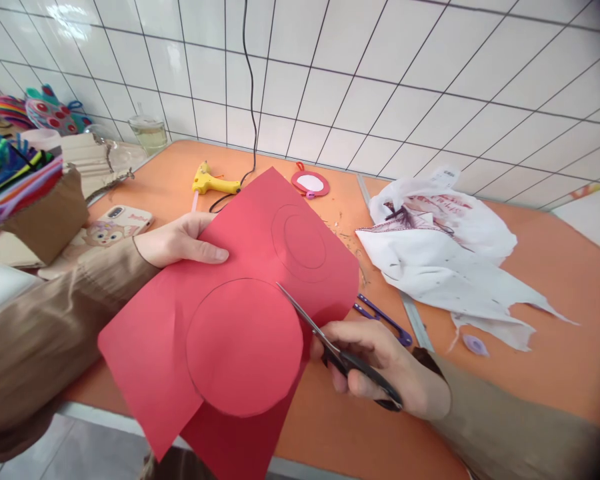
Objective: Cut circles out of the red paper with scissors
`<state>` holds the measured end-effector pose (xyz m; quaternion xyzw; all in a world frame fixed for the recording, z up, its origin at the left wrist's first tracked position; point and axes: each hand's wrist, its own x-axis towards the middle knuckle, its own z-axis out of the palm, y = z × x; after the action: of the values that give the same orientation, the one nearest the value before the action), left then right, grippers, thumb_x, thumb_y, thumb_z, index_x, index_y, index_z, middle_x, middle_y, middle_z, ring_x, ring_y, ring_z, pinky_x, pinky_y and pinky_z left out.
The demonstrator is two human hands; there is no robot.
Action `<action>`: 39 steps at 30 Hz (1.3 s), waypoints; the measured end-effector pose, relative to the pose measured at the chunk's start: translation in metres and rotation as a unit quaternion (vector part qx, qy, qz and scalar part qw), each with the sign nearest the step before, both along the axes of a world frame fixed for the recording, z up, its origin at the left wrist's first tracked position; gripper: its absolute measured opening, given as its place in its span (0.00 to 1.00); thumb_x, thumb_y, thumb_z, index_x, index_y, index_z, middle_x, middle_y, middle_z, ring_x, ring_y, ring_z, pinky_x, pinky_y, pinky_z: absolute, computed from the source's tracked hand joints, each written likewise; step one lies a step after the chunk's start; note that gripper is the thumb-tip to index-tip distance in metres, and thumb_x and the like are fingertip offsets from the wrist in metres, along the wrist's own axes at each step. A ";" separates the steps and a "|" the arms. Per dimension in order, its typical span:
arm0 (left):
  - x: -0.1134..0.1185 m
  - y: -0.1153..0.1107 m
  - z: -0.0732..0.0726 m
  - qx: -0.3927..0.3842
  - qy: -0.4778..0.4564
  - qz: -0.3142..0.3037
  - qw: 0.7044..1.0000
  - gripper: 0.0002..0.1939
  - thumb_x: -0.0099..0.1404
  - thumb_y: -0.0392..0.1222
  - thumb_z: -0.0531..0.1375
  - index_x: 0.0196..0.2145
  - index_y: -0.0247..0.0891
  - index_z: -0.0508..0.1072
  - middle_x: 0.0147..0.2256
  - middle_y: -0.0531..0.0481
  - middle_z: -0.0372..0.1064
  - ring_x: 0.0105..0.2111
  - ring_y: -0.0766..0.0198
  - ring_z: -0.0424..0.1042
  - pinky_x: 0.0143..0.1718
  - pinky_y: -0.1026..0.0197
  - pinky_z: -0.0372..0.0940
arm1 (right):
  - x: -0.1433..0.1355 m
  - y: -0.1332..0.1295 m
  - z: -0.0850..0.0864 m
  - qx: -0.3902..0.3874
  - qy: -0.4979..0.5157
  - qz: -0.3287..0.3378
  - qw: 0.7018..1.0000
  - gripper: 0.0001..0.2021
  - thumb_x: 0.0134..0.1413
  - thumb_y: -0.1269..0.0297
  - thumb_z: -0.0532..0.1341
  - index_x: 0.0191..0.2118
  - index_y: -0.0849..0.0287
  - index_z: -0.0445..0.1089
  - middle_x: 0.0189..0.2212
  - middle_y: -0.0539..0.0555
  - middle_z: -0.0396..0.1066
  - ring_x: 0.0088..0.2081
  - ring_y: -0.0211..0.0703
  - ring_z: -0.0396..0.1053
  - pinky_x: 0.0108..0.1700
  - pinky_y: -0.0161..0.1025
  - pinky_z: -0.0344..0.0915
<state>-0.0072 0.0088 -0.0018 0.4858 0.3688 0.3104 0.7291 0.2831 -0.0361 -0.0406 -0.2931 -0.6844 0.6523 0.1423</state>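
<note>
My left hand (187, 241) pinches the upper left edge of a sheet of red paper (250, 233), thumb on top and fingers underneath. A large drawn circle on the sheet is partly cut round, along its lower and right side. Above it, two pencilled rings, one inside the other, mark the paper. My right hand (380, 363) is closed round the black handles of a pair of scissors (350, 367). Their blades lie at the circle's upper right edge, pointing up and left. A strip of the sheet hangs below the circle.
A yellow glue gun (213, 180) with a black cord lies behind the paper, near a small red-rimmed round piece (310, 183). Purple compasses (383, 320), a metal ruler (416, 323) and a white plastic bag (440, 233) are right. At left are a phone (123, 220) and a cardboard box (55, 217).
</note>
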 end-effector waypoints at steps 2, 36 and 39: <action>0.000 0.000 0.000 0.003 -0.002 -0.004 1.000 0.14 0.54 0.27 0.59 0.38 0.36 0.75 0.28 0.51 0.77 0.34 0.56 0.75 0.44 0.54 0.63 | 0.000 0.000 0.000 -0.002 -0.001 0.001 1.000 0.27 0.45 0.42 0.57 0.35 0.67 0.65 0.19 0.47 0.54 0.21 0.34 0.52 0.22 0.32 0.48; 0.000 0.000 -0.001 0.008 -0.001 -0.010 1.000 0.13 0.54 0.28 0.61 0.38 0.35 0.75 0.29 0.49 0.77 0.33 0.56 0.75 0.44 0.52 0.64 | -0.001 0.001 -0.001 0.000 -0.001 0.003 1.000 0.26 0.45 0.42 0.57 0.34 0.66 0.65 0.19 0.47 0.54 0.20 0.33 0.52 0.22 0.32 0.49; 0.000 0.001 -0.001 0.009 -0.001 -0.013 1.000 0.14 0.54 0.28 0.61 0.38 0.36 0.75 0.29 0.49 0.77 0.33 0.56 0.75 0.44 0.53 0.64 | -0.001 0.001 0.000 -0.010 -0.014 0.004 1.000 0.27 0.44 0.41 0.57 0.34 0.65 0.64 0.18 0.47 0.54 0.20 0.33 0.52 0.22 0.32 0.49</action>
<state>-0.0070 0.0093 -0.0029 0.4971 0.3593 0.3048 0.7286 0.2822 -0.0354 -0.0407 -0.3008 -0.6807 0.6557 0.1274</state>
